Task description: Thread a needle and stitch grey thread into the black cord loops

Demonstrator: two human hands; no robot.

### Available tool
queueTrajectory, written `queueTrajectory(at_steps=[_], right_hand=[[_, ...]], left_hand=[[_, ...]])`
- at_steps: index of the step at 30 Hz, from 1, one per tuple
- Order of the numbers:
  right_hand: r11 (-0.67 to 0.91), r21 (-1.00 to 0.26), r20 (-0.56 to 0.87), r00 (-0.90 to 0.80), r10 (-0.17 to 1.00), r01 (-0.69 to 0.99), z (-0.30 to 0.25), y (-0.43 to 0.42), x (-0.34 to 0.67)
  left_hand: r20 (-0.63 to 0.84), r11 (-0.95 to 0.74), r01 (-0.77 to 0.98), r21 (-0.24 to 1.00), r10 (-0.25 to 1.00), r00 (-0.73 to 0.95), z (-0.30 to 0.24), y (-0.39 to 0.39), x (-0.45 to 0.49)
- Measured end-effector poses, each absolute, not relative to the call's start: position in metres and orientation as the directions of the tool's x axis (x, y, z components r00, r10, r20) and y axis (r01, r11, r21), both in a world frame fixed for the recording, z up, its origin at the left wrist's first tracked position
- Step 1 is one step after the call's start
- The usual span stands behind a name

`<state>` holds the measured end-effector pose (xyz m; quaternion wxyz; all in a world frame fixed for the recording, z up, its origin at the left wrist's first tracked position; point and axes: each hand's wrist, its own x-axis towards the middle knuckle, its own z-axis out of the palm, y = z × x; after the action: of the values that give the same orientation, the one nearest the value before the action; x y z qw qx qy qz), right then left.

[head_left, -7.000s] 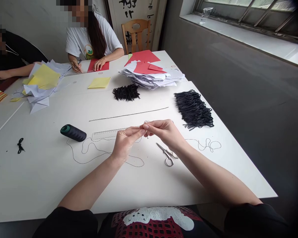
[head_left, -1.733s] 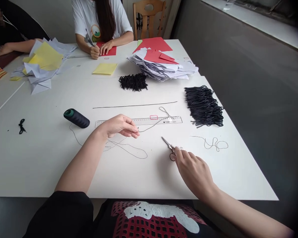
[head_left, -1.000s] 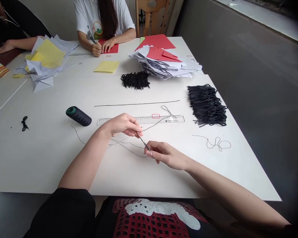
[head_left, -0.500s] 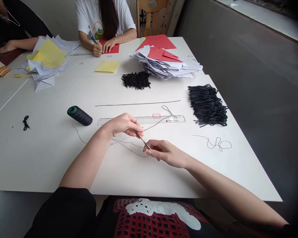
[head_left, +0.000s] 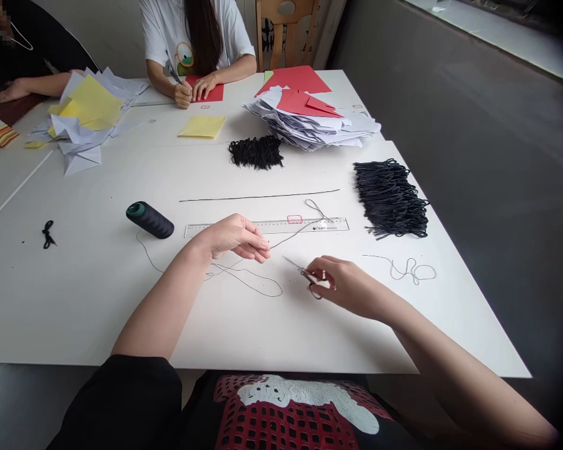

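Note:
My left hand (head_left: 239, 239) pinches a thin dark thread (head_left: 288, 238) just in front of the clear ruler (head_left: 267, 227). That thread runs right from my fingertips to a small loop lying over the ruler's right end. In my right hand (head_left: 340, 281) is a pair of small scissors (head_left: 308, 276), fingers at the handles and the tips pointing up and left, a short way from my left fingertips. Beyond my left wrist lies a spool of black thread (head_left: 150, 220), its strand trailing toward loose loops on the table under my left hand.
Behind the ruler lies a straight dark cord (head_left: 258, 195). Black looped tassels lie in a small row (head_left: 256, 152) and a larger one (head_left: 391, 199). Tangled thread (head_left: 411, 272) rests at right. A paper stack (head_left: 309, 122) stands farther back; a co-worker (head_left: 197, 56) writes on red paper.
My right hand has drawn back to the right with the scissors, away from my left hand. The left hand stays almost where it was.

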<state>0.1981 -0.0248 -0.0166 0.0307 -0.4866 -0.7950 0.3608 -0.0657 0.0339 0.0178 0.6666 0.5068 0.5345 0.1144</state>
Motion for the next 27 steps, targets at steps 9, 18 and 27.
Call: queueTrajectory(at_steps=[9,18,27], right_hand=[[0.078,-0.334,-0.334,-0.195,0.922,0.939,-0.037,-0.024,0.233],[0.088,-0.188,-0.415,-0.16,0.895,0.978,-0.02,-0.029,0.231],[0.214,-0.189,-0.319,-0.266,0.91,0.958,0.004,-0.021,0.19]], left_hand=[[-0.547,0.376,0.449,0.811,0.759,0.353,0.019,0.034,-0.069],[-0.008,0.032,0.174,0.984,0.99,-0.139,0.03,0.047,-0.098],[-0.087,0.057,-0.256,0.965,0.991,-0.104,0.043,0.041,-0.09]])
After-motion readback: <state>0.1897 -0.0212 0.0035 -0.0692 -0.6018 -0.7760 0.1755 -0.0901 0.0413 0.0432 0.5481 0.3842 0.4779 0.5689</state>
